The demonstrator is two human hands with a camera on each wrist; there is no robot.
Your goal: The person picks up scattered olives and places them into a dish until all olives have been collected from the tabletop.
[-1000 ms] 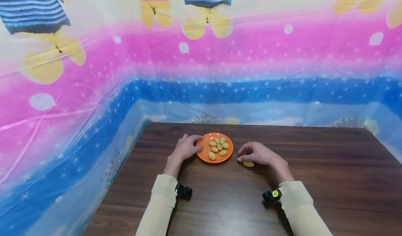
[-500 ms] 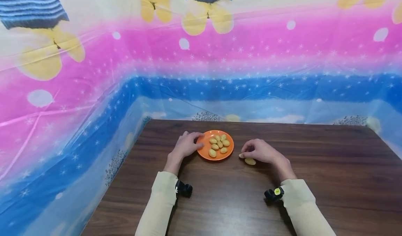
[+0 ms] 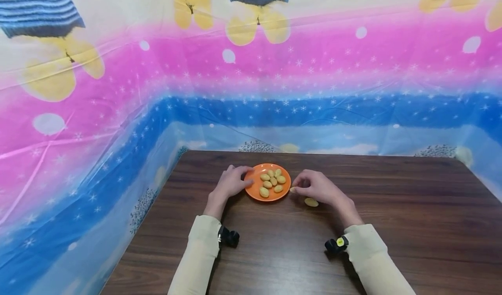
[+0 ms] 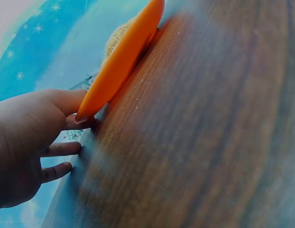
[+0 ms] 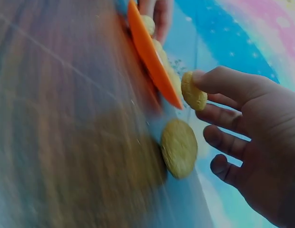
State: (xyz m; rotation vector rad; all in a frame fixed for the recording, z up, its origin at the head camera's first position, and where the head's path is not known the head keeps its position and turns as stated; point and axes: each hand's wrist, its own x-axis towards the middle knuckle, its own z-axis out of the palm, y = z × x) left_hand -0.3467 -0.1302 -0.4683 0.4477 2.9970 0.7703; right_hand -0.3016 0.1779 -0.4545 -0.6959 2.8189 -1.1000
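In the head view, an orange plate (image 3: 268, 198) on the table bears several yellow, oval, rough-skinned pieces (image 3: 264, 192). At its left rim is my left hand (image 3: 230, 182); the left wrist view shows the rim of the plate (image 4: 120, 64) between thumb and a finger, other fingers spread. My right hand (image 3: 318, 186) pinches one yellow oval piece (image 5: 193, 91) between thumb and fingertips, just off the plate's right edge. Below that hand, another yellow oval piece (image 3: 311, 202) lies on the table. It looks larger and nearer in the right wrist view.
The dark wooden table (image 3: 274, 251) reaches back to a printed cloth (image 3: 259, 112) hung around it. A black wrist camera (image 3: 228, 237) sits on the left forearm and another black camera (image 3: 336, 245) on the right.
My right hand has moved left and slightly away from me to the plate's edge, carrying the yellow oval piece. My left hand and the plate stay in place.
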